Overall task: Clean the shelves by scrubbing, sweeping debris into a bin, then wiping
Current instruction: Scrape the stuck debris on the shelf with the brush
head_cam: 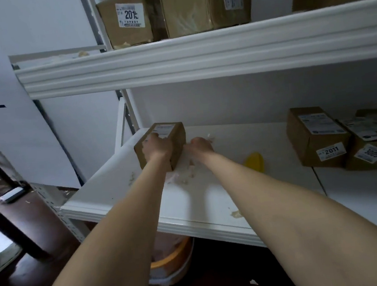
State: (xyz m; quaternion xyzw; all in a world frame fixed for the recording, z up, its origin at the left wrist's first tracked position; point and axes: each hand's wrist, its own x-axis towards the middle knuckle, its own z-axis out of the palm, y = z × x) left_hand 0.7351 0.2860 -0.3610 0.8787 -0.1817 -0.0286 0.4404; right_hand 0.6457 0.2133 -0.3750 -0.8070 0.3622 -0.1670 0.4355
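Sweeping stage, by the look of it: left hand [157, 146] grips the cardboard box [178, 137] on the shelf [109, 190], apparently keeping it clear. The right hand [200, 144] curls over pale debris [181, 178]. Holding anything? Can't tell. Both arms reach straight forward. Next call: drag scraps over the edge into the bin [170, 258] below.

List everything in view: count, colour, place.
shelves: two, white; upper shelf above lower shelf
upper boxes: three, brown, on upper shelf
small box: one, brown, lower shelf, left
labelled boxes: at least two, brown, lower shelf, right
yellow tool: one, lower shelf, right of the right arm
debris: pale scraps, lower shelf, by the hands
bin: one, orange-rimmed, beneath lower shelf
sign: one, white, far left
left hand: grips small box
right hand: curled over debris; grip unclear
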